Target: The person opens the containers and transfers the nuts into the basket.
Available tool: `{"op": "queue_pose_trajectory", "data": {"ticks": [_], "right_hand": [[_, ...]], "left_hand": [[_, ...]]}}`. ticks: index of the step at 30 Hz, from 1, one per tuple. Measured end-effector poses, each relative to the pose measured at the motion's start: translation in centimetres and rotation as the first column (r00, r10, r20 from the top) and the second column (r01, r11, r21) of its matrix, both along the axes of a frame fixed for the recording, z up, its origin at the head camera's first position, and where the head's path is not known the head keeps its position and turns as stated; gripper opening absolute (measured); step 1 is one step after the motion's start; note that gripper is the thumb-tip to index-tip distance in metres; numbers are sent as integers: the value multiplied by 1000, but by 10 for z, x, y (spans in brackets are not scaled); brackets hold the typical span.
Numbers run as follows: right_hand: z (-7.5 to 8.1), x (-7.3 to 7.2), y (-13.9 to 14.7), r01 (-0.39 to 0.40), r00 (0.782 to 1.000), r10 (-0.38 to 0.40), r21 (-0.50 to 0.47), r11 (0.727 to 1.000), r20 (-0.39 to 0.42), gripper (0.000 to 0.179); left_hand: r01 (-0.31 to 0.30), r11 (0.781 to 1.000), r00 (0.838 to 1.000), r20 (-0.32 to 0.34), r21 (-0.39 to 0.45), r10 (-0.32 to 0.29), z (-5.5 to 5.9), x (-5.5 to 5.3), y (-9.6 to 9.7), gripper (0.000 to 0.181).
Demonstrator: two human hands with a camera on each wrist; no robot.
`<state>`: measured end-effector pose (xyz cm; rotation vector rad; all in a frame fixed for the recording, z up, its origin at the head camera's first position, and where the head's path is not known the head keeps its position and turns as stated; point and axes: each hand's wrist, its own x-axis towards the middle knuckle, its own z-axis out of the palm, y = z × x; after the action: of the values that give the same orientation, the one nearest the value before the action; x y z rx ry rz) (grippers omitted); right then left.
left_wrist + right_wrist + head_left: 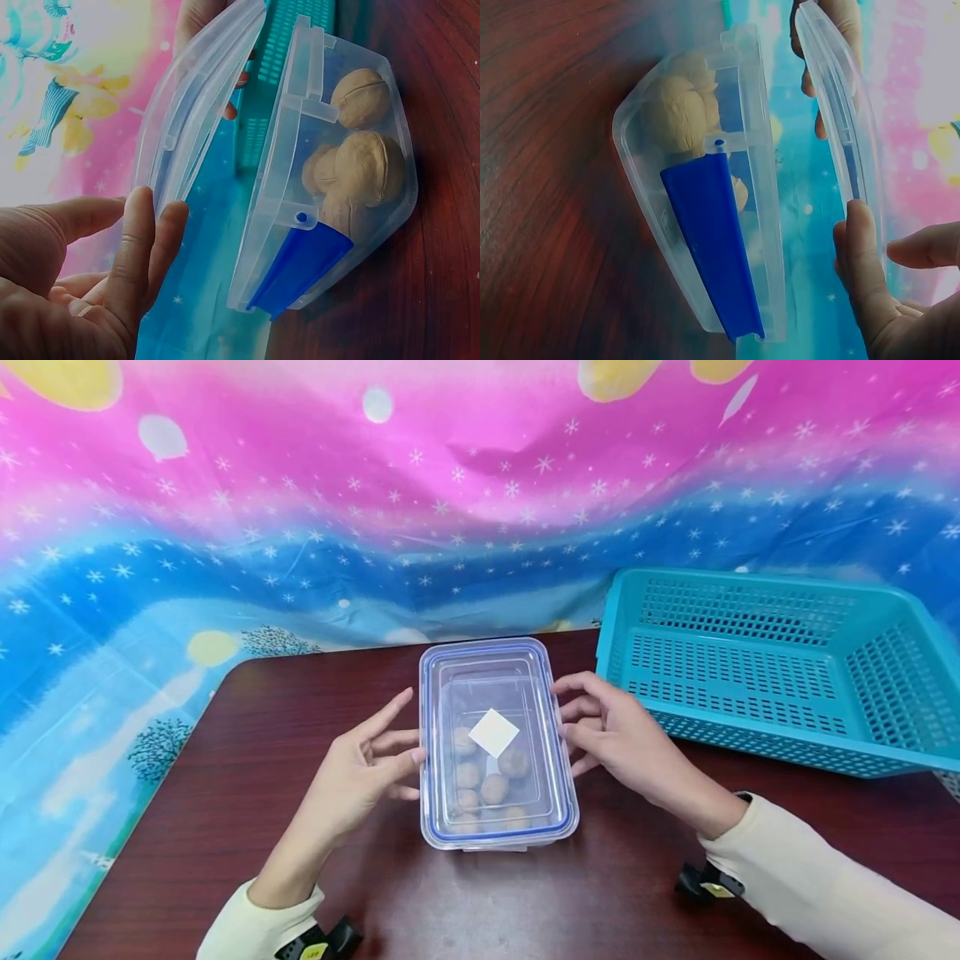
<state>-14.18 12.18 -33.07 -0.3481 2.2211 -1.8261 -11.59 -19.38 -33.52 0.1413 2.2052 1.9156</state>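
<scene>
A clear plastic lid point(483, 672) with a blue seal and a white square label point(493, 732) is held above a clear food container point(262, 191). My left hand point(356, 781) pinches the lid's left edge with thumb and fingertips. At the opposite edge, my right hand point(630, 739) grips the lid in the same way. Both wrist views show a gap between lid and container rim. Several walnuts point(371, 166) lie inside the container, which stands on the table. Blue latches point(712, 247) hang folded down along its sides. From the head view, the lid covers most of the container.
A teal perforated basket point(735, 668) stands at the back right of the dark wooden table point(247, 760), close to the right hand. Behind the table hangs a pink and blue patterned cloth point(420, 510).
</scene>
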Motion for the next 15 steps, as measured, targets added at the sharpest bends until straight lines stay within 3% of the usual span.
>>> {"op": "queue_pose_trajectory", "data": {"ticks": [4, 15], "right_hand": [[-1, -2, -5, -26, 999, 27, -11, 1000, 31, 65], [-1, -17, -47, -83, 988, 77, 36, 996, 131, 79]], "left_hand": [[2, 1000, 999, 32, 15, -3, -3, 1, -6, 82], [-9, 996, 999, 44, -87, 13, 0, 4, -43, 82]]}}
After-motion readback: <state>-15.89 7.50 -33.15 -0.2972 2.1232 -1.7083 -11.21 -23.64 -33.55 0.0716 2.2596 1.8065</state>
